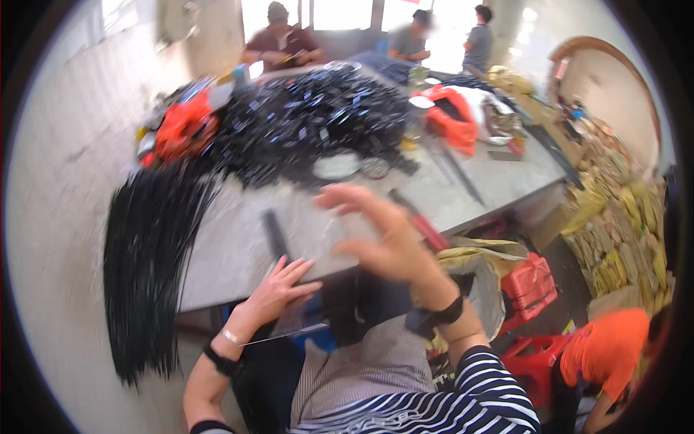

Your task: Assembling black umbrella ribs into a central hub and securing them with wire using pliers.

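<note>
My left hand [283, 291] rests at the near edge of the table, its fingers stretched out and fairly flat. They touch or lie beside the near end of a dark, flat bar [275, 234] on the tabletop. Raised above the table, my right hand [383, 230] is blurred by motion, with thumb and fingers apart and nothing seen between them. A thin, shiny strip [283, 335] runs from beside my left wrist toward my lap; what supports it is hidden. Just beyond my right hand lies a dark tool with a red handle [428, 230].
A heap of short black pieces [311, 119] covers the table's [506, 181] far side. Long black strands [148, 267] hang over its left end. Red bags [184, 126], a white lid [336, 167] and a long blade [463, 177] lie about. Right: a red stool [535, 365], a bending person [607, 351].
</note>
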A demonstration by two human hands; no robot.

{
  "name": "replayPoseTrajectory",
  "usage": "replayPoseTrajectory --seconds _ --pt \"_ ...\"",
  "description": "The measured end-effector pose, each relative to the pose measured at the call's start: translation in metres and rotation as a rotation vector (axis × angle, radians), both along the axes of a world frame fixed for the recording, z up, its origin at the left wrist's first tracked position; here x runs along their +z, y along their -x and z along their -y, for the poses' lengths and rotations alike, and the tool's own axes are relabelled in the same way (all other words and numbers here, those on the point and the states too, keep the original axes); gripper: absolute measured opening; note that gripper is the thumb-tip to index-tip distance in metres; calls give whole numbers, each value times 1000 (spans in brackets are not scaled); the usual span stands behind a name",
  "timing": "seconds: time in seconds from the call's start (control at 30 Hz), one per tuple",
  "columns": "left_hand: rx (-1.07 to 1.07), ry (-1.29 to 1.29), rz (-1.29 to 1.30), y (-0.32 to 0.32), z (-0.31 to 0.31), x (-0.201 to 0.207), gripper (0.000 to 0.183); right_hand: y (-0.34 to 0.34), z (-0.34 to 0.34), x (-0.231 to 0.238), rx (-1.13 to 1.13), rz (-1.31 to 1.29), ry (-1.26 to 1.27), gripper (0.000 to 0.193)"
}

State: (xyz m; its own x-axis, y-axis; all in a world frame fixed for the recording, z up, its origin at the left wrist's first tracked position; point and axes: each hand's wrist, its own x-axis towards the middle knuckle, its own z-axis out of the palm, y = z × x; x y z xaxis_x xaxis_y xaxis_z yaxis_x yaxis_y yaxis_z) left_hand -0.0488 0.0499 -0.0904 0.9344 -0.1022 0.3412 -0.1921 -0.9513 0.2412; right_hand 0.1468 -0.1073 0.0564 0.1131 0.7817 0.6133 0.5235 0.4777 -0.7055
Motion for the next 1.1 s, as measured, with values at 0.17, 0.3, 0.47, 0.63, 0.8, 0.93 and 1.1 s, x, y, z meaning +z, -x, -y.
replayPoseTrajectory --seconds 0.17,0.3,0.47,0.63,0.8,0.93,1.1 --pt "-46 52 198 -13 29 43 34 -25 20 -63 -192 492 306 79" --pt "-18 77 343 -16 57 58 31 -3 -4 -107 -78 460 304 91" --pt "94 -11 308 -10 78 55 38 9 -24 -138 425 100 167 77" --pt "249 1028 585 3 122 23 78 12 2 -109 225 126 210 44" --pt "371 2136 116 -32 147 -53 84 -14 23 -123 267 65 258 45" --pt "72 2361 206 -70 131 -52 106 -18 40 -131 262 48 261 44" --pt "207 2593 445 -75 126 -30 107 -18 71 -138 333 -43 297 38"
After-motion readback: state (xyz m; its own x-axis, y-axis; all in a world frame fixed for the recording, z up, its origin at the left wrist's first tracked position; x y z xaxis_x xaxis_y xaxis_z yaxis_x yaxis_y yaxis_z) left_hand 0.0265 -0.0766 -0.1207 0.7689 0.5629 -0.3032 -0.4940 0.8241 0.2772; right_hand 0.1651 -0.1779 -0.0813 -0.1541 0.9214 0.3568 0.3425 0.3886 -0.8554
